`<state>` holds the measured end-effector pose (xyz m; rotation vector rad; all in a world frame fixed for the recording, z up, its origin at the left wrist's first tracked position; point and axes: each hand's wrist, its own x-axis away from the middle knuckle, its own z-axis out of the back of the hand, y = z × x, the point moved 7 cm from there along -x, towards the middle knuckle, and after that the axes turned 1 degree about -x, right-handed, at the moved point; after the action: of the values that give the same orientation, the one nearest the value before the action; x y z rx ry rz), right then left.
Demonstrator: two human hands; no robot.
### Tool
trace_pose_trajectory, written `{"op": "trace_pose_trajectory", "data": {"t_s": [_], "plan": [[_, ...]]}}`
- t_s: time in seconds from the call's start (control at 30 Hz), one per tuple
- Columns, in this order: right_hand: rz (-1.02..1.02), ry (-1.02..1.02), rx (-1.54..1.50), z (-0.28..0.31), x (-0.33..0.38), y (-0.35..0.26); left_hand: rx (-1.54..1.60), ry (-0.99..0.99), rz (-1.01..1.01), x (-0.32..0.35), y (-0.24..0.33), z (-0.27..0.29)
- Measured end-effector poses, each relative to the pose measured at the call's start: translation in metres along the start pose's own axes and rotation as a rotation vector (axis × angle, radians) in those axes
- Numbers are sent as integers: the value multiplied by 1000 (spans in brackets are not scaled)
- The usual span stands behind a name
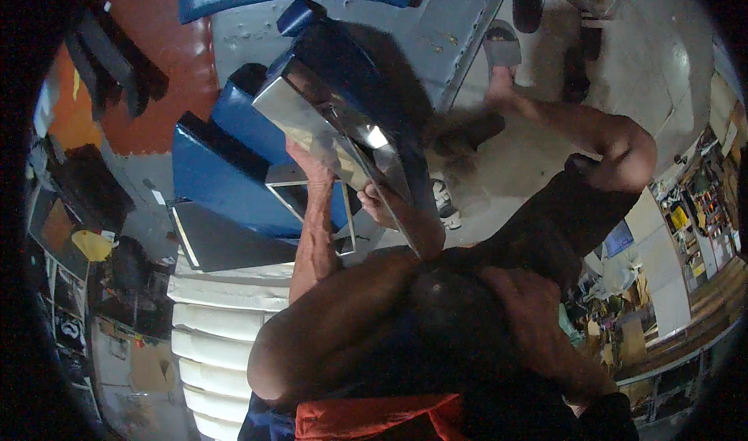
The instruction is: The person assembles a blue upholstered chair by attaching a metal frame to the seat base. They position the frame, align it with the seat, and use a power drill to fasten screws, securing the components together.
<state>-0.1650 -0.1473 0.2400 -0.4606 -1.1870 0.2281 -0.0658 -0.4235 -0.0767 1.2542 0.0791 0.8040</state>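
While the bare left hand (312,163) reaches up from the lower left, it meets the underside of a mirror-bright, angular metal piece (290,114), which lies tilted at the centre of the view, its long edge slanting down toward the lower right. The fingers are largely hidden by the metal, so how far this grip closes on the piece cannot be told. The bare right hand (523,289) lies in shadow against the person's dark shorts (538,223), well apart from the metal; the state of its grip cannot be told either. A bare foot (374,206) shows just beside the piece's slanting edge. Near the left wrist stands a thin-edged, pale rectangular frame (348,216), and beyond it extends a glossy, deep-blue curved panel (222,180). Below the panel, to the left of the forearm, is a stack of white, slat-like pieces (226,328). A grey sandal (505,45) covers the person's other foot, at upper right. At upper left, two long black pieces (117,67) lie near a reddish-brown sheet (183,110). Red cloth (374,419) crosses the lower edge, and cluttered shelving (689,223) curves along the right rim.
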Motion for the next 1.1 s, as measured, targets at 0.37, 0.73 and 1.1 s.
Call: {"op": "trace_pose_trajectory", "data": {"t_s": [0.37,0.73,1.1], "plan": [[-23,-16,-60,11,-3,2,-121,50,64,-5,14,-1],[51,16,-98,8,-1,11,268,-601,1042,-118,91,16],[25,15,67,-5,3,19,-862,-1271,181,-172,88,-35]]}}
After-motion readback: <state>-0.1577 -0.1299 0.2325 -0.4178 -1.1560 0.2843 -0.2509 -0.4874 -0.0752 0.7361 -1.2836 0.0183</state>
